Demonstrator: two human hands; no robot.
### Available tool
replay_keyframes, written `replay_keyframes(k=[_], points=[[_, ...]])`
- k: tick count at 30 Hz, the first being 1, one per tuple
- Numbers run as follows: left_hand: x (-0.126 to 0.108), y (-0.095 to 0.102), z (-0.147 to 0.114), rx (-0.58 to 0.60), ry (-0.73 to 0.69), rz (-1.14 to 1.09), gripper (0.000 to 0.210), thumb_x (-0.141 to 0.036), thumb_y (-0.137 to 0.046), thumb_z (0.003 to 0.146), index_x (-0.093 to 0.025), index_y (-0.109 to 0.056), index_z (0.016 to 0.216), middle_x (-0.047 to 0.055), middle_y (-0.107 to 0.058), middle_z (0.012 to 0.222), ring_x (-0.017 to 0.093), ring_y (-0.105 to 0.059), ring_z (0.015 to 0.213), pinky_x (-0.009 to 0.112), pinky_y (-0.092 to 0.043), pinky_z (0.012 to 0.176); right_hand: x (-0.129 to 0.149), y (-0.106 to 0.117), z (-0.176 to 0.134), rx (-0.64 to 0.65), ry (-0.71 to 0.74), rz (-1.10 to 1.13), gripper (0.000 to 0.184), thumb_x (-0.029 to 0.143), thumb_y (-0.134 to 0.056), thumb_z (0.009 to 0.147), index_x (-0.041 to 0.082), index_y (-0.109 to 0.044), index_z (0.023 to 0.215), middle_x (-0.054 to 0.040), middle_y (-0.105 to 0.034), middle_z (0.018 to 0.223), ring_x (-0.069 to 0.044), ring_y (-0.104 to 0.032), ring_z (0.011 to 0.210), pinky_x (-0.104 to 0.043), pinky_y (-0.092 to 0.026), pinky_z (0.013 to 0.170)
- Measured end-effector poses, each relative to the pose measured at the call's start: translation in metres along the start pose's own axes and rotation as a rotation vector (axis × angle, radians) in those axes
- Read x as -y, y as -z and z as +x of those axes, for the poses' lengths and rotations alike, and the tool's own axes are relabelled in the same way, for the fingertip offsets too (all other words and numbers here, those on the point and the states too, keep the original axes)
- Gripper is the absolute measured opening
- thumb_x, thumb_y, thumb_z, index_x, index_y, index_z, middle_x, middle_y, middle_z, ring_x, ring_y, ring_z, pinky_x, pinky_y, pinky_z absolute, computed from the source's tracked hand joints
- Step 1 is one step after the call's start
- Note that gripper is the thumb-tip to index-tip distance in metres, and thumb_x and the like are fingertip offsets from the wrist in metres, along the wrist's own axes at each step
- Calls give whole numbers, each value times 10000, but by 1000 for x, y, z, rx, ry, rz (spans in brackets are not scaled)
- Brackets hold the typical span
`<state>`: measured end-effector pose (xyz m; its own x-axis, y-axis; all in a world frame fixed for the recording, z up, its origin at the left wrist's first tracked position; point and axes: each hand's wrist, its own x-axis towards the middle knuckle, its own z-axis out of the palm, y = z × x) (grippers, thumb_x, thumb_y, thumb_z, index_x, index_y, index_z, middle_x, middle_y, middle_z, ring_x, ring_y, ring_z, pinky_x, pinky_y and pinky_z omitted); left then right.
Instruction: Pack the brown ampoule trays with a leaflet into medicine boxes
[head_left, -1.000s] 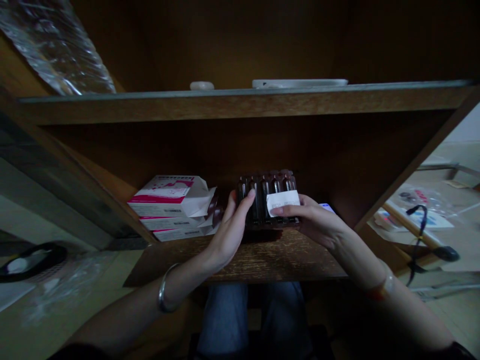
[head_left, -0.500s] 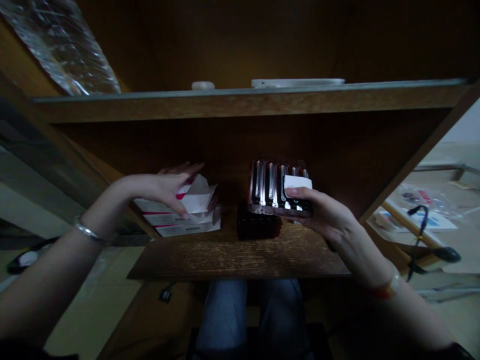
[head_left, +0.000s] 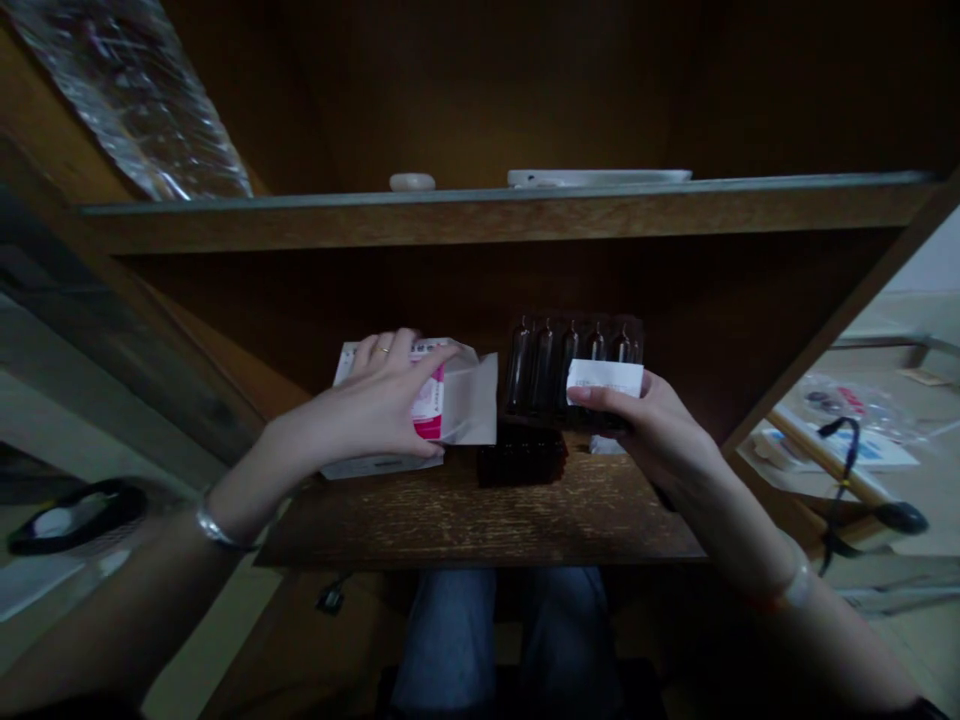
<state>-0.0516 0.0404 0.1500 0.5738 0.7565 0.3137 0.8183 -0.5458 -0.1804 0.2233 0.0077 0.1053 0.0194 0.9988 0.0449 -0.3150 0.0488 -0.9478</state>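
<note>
A white and pink carton (head_left: 429, 405) is gripped from above by my left hand (head_left: 371, 400), its open end and flap facing right. Below it, part of another white carton (head_left: 382, 465) shows on the desk. My right hand (head_left: 652, 420) holds a tray of dark ampoules (head_left: 545, 365), thumb pressed on a white paper slip (head_left: 606, 376) laid across its front. The tray is just right of the carton's open flap, apart from it. Under the tray, more dark ampoules (head_left: 521, 460) stand on the desk, partly in shadow.
The worn wooden desk (head_left: 465, 520) has a raised shelf (head_left: 487, 225) behind, bearing a white flat object (head_left: 600, 178) and a small pale object (head_left: 412, 182). Clear plastic wrapping (head_left: 142, 100) hangs at upper left. A chair arm (head_left: 847, 465) with a black cable is at right.
My left hand has closed on the top carton and moved it right, off the stack, with its open end toward the ampoules. The ampoule tray has shifted slightly right and tipped.
</note>
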Motion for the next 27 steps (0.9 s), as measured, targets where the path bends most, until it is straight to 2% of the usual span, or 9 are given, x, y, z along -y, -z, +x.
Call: replay_keyframes(k=[3,5,8,10,17,20,23,27], points=[[-35,-11,-1,17,0,24,1041,-565,-771,611,-158,-365,1479,223,-436,1331,440,-435,1242,570,-374,1021,-1,0,-2,-42,61,-65,497,326,-924,491,165,-689,899,-52,-757,881,-193,-690,754,-322,-562,711],[-51,-17,-1,-26,14,11,1066,-561,-766,622,-133,-317,1489,240,-393,1366,444,-400,1274,578,-344,1049,-2,0,-4,-55,145,-131,521,350,-925,503,179,-672,924,-49,-754,892,-199,-688,758,-335,-567,707],[-65,-23,3,-120,54,6,1068,-559,-743,654,-146,-251,1507,237,-372,1378,431,-381,1297,587,-313,1068,0,-1,-8,-64,297,-262,504,362,-915,539,196,-654,938,-44,-749,914,-209,-687,783,-353,-570,722],[-67,-25,6,-178,90,8,1084,-550,-741,662,-146,-216,1520,244,-348,1389,441,-360,1314,597,-297,1070,1,-2,-10,-52,350,-326,483,355,-903,559,200,-643,935,-52,-747,941,-226,-693,819,-372,-575,746],[-65,-31,6,-290,142,-70,1125,-422,-778,638,-264,-125,1541,183,-302,1422,425,-330,1339,601,-280,1068,0,-1,-7,19,330,-380,514,359,-886,572,200,-623,984,-74,-747,982,-255,-705,869,-395,-583,762],[-67,-29,4,-330,134,-70,1092,-411,-760,654,-239,-122,1523,193,-318,1426,417,-323,1350,595,-252,1088,-2,2,-2,13,260,-366,517,367,-895,553,194,-629,961,-62,-749,936,-240,-700,818,-388,-576,747],[-71,-24,3,-309,109,-38,1067,-405,-755,654,-205,-154,1513,216,-334,1429,427,-334,1349,601,-238,1092,-2,5,2,38,202,-348,511,378,-905,545,195,-639,941,-46,-745,896,-224,-686,789,-375,-562,748],[-76,-23,2,-321,88,-5,988,-377,-723,697,-176,-201,1512,241,-348,1432,444,-329,1361,609,-232,1091,-2,3,0,71,208,-330,541,367,-910,549,209,-640,989,-47,-739,940,-233,-679,836,-372,-548,777]])
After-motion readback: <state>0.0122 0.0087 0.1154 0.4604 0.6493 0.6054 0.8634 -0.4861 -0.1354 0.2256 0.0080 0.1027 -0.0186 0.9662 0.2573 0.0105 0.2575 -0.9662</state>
